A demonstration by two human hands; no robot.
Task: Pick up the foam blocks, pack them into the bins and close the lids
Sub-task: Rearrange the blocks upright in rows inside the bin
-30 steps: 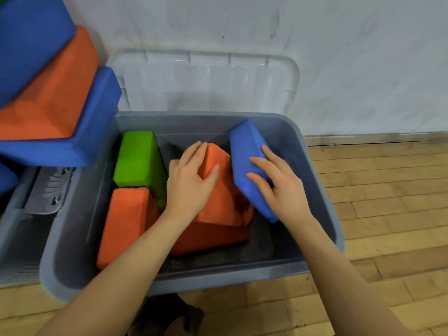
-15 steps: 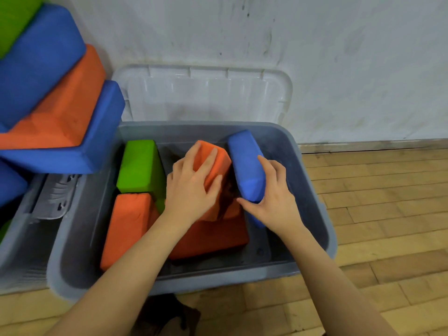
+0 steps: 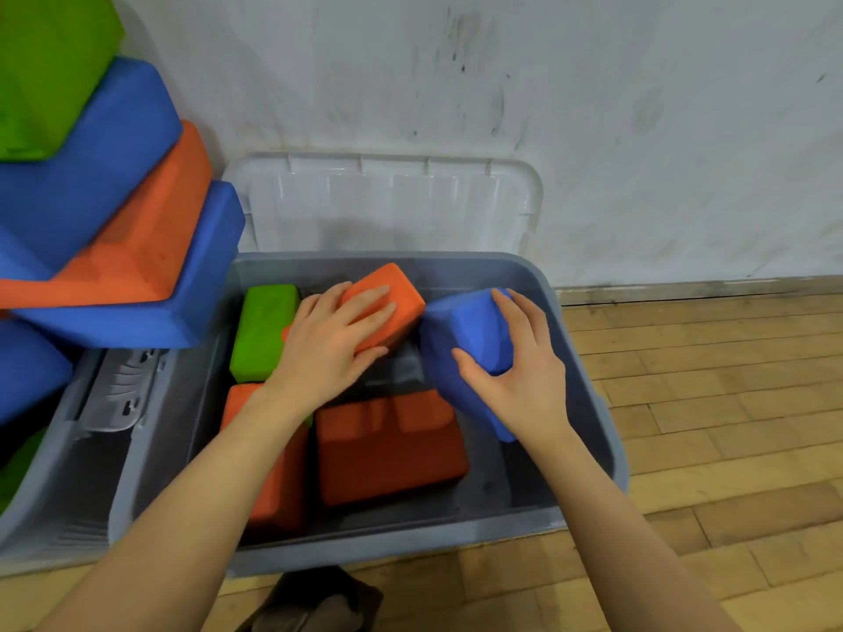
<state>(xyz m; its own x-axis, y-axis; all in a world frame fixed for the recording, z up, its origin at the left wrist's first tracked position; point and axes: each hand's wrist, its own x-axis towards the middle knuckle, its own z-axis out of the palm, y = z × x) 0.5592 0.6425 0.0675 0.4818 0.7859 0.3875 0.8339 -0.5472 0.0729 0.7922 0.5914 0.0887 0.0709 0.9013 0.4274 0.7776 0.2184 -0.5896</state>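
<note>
Head view: inside the grey bin (image 3: pixel 588 403), the left hand (image 3: pixel 326 353) grips an orange block (image 3: pixel 397 294) at the far side, and the right hand (image 3: pixel 520 371) grips a tilted blue block (image 3: pixel 465 330) by the right wall.

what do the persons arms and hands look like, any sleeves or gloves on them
Both forearms are bare as far as the frame shows: no sleeves, gloves, watch or bracelet in view. The left hand and right hand wear no rings that can be seen, and the fingers look unadorned, with short nails.
</note>
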